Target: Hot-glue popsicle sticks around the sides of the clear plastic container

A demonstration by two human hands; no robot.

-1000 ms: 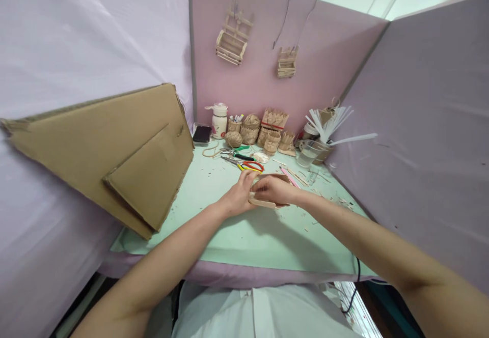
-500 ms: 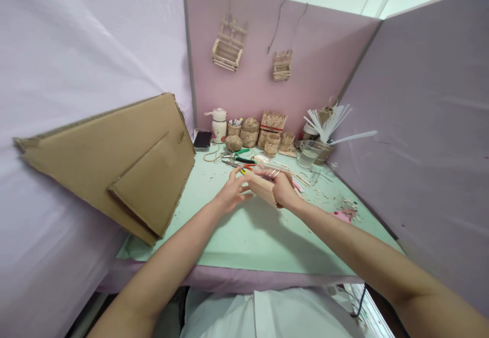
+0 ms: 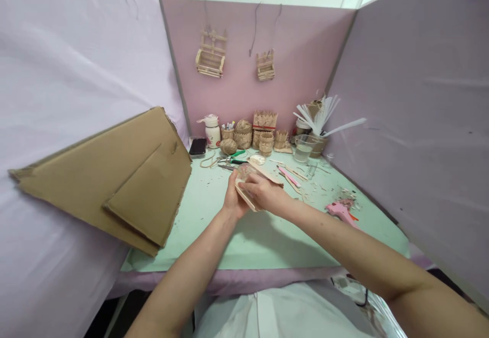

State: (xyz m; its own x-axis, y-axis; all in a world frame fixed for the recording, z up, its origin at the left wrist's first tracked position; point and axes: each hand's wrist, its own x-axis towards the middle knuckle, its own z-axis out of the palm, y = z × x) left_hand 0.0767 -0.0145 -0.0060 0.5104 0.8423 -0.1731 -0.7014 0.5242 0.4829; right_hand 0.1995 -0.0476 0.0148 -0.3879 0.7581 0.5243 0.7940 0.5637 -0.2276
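Note:
My left hand point(image 3: 234, 199) grips a small clear plastic container point(image 3: 244, 173) by its left end. Pale flat wooden sticks line its long sides, like this near wall point(image 3: 247, 199). My right hand point(image 3: 263, 191) is closed over it, fingertips bent in at the opening; the far end and what the fingertips press on are hidden. The container is tilted above the mat. Just behind it lie green-handled pliers point(image 3: 237, 153) and other dark-handled tools. A pink cutter-like tool point(image 3: 289, 176) and wooden sticks point(image 3: 297, 173) lie to its right.
A pink glue gun point(image 3: 341, 212) lies right, by scraps. Across the back stand a white bottle point(image 3: 212, 133), twine ball point(image 3: 228, 147), woodcraft cups point(image 3: 266, 144), clear cup point(image 3: 303, 149) and white strips point(image 3: 317, 119). Cardboard point(image 3: 126, 175) leans left; wooden racks point(image 3: 211, 58) hang behind.
My left hand, open beside the container before, has closed on its left end. My right hand has shifted from its right end to over the opening. The view has turned slightly right.

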